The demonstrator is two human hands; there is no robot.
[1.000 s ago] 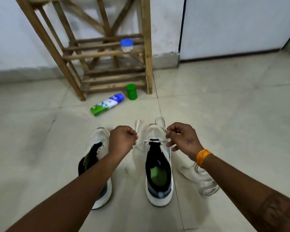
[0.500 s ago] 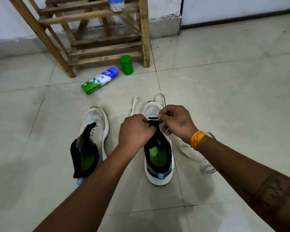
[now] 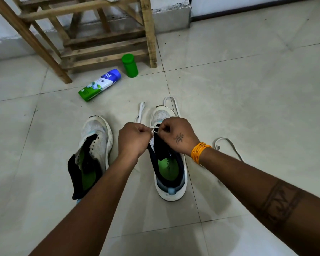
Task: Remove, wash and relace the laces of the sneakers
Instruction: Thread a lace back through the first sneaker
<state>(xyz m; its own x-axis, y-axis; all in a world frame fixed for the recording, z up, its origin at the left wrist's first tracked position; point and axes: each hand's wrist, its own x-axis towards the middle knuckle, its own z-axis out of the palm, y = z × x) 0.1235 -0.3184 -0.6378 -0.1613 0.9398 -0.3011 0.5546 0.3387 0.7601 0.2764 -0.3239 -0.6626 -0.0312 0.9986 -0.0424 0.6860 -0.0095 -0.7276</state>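
Step in hand: judged to be relacing the right-hand sneaker (image 3: 169, 163), at centre frame on the floor (image 3: 248, 89), toe pointing up-frame.
Left grip: left hand (image 3: 134, 138) has its fingers curled, pinching the white lace (image 3: 154, 130) just left of the tongue.
Right grip: right hand (image 3: 177, 134) is likewise curled, pinching the same lace from the other side; the two fists almost touch.
Lace ends: loose lengths loop on the floor beyond the toe, toward upper centre.
Second lace: a spare lace (image 3: 227, 145) lies on the floor right of the wrist.
Other sneaker: the unlaced sneaker (image 3: 92, 154) sits left of centre, tongue flopped out.
Doing it well: keep both ends even, feed the tip squarely into the eyelet, draw the slack flat without twisting, and hold the tongue centred.
Risk: which eyelet is being threaded is hidden by the fingers, so a skipped hole is possible.
Nearby: a tube (image 3: 100, 85) and green bottle (image 3: 130, 65) lie by the wooden rack (image 3: 103, 43), upper left.
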